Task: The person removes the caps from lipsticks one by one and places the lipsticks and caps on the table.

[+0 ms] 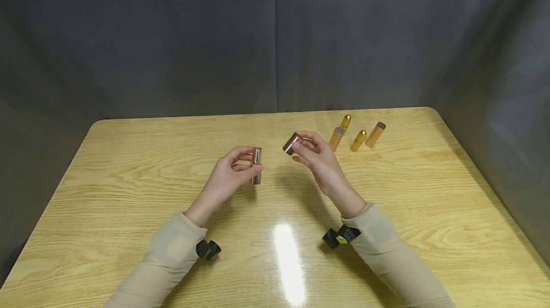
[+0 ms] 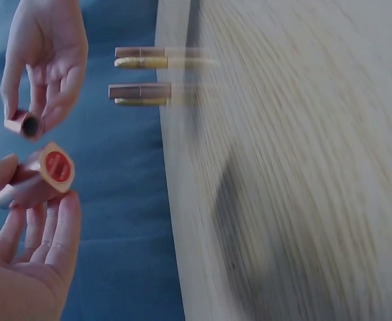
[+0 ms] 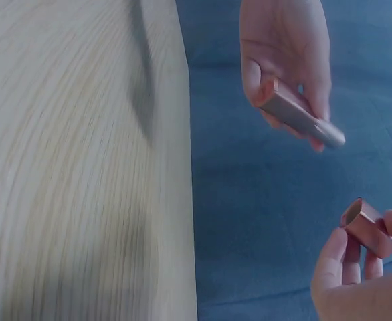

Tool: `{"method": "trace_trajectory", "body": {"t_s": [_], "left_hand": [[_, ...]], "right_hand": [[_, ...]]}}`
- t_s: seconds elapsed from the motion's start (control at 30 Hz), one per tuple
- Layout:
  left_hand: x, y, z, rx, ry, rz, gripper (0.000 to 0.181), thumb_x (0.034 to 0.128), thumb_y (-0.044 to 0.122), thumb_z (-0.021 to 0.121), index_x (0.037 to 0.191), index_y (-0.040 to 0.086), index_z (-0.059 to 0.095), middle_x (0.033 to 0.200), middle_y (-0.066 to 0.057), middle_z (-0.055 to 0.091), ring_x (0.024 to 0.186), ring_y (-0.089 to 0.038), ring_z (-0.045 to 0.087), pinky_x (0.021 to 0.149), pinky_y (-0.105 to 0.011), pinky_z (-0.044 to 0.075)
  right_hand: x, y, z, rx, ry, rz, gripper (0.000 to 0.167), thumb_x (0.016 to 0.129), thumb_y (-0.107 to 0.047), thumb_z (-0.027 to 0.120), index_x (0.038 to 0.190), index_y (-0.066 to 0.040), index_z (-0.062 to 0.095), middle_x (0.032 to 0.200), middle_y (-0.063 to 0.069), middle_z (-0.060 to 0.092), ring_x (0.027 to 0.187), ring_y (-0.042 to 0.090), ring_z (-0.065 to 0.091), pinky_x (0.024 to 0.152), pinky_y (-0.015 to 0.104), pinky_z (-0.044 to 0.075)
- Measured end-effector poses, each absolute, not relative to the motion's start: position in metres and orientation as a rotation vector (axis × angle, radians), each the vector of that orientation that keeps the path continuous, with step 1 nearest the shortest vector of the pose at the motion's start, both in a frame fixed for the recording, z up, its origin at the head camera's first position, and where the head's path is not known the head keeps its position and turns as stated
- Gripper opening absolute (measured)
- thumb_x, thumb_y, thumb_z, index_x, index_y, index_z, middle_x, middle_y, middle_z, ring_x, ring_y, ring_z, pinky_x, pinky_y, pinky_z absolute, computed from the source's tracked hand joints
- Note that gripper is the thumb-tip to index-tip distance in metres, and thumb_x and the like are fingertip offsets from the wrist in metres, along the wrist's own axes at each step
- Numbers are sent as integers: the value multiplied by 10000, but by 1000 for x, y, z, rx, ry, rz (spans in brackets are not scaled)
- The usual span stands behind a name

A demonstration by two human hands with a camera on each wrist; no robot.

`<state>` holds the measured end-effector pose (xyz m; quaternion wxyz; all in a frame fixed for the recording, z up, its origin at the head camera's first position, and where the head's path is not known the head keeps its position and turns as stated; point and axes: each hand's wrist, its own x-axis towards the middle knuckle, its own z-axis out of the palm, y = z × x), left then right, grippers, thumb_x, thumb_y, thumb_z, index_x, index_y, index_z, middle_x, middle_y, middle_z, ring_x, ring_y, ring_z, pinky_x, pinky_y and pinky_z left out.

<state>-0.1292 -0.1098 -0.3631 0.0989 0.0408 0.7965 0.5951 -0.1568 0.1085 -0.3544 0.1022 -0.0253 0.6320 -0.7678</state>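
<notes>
In the head view my left hand (image 1: 229, 174) holds a copper-coloured tube (image 1: 256, 178) upright between thumb and fingers, its narrower shiny section on top. A red label on its base (image 2: 59, 166) faces the left wrist camera. My right hand (image 1: 324, 164), to the right and slightly higher, pinches a short copper cap (image 1: 291, 144), tilted. The cap's dark hollow end (image 2: 30, 126) shows in the left wrist view, and its opening (image 3: 352, 212) in the right wrist view. Tube and cap are apart, both above the table.
On the wooden table (image 1: 129, 179), behind and right of my right hand, stand two copper tubes (image 1: 336, 139) (image 1: 375, 134) and two gold bullet-shaped pieces (image 1: 358, 141) (image 1: 345, 122). A dark curtain (image 1: 193, 40) hangs behind the table.
</notes>
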Motion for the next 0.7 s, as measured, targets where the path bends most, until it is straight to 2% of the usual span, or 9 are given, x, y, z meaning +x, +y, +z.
{"method": "trace_trajectory", "body": {"t_s": [0.27, 0.43, 0.57, 0.7], "left_hand": [[-131, -129, -363, 81, 2402, 1751, 464, 909, 195, 657, 1338, 106, 505, 1202, -123, 554, 1090, -253, 629, 854, -290, 507], [-133, -142, -364, 44, 2433, 1733, 463, 906, 193, 661, 1335, 110, 505, 1176, -89, 560, 1077, -208, 631, 832, -230, 492], [-134, -152, -365, 9, 2454, 1721, 463, 908, 185, 658, 1337, 105, 502, 1168, -68, 557, 1064, -180, 626, 819, -208, 487], [-135, -161, -367, -19, 2457, 1712, 457, 913, 193, 653, 1334, 100, 501, 1196, -71, 552, 1112, -214, 607, 823, -204, 485]], "right_hand": [[-161, 122, -356, -103, 1927, -2221, 260, 934, -18, 541, 1085, -230, 542, 1027, -137, 574, 966, 17, 562, 842, 175, 486], [-165, 134, -357, -137, 1982, -2186, 269, 927, -21, 559, 1093, -233, 563, 1066, -150, 572, 1033, 14, 544, 886, 170, 470], [-167, 144, -358, -152, 2026, -2150, 266, 924, -27, 567, 1110, -218, 563, 1075, -154, 564, 1024, 5, 549, 899, 159, 464], [-170, 155, -359, -157, 2066, -2110, 274, 918, -30, 588, 1055, -267, 586, 1048, -157, 573, 1000, -1, 560, 881, 148, 474]]}}
